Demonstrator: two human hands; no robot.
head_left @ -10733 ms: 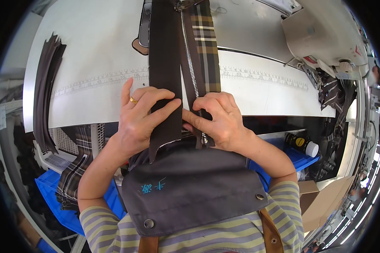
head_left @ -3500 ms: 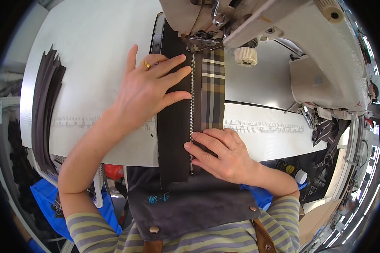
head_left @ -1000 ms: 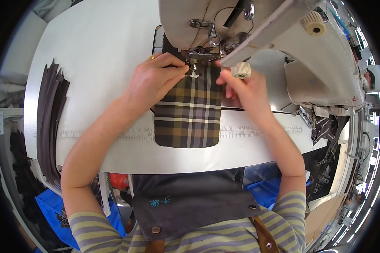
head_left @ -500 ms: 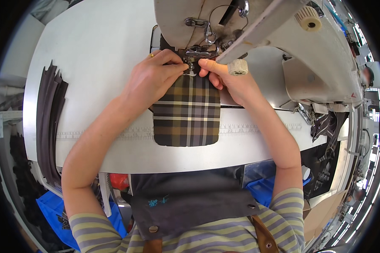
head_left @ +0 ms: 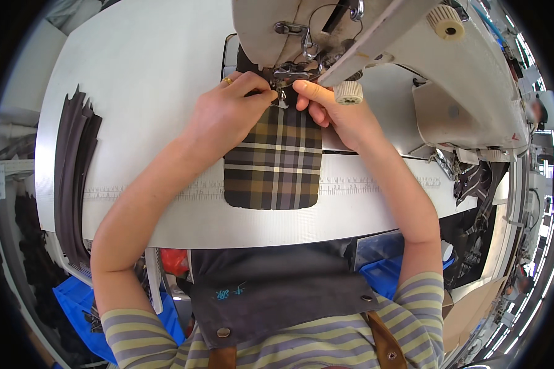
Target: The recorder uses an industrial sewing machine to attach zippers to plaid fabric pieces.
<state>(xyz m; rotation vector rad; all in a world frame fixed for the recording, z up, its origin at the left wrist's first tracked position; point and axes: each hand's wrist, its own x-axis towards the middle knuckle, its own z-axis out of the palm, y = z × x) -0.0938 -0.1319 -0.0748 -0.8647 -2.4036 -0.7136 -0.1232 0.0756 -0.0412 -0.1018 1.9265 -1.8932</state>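
Two bare hands work at the needle end of a sewing machine; the left hand comes in just left of the presser foot, its thumb and forefinger seeming to meet at the tips, though what lies between them, if anything, cannot be told; the right hand is just right of the foot, thumb stretched forward, other fingers curled loosely, any thread or cloth in its grip too small to make out. Good handling here probably means small fingertip movements, the skin kept to either side of the needle, and no tug on the cloth, so that it stays flat and square.

The plaid fabric panel lies flat on the white table, its far end at the foot, its near end across the printed ruler; it is dark, with brown and grey bands, thin pale stripes and rounded near corners.
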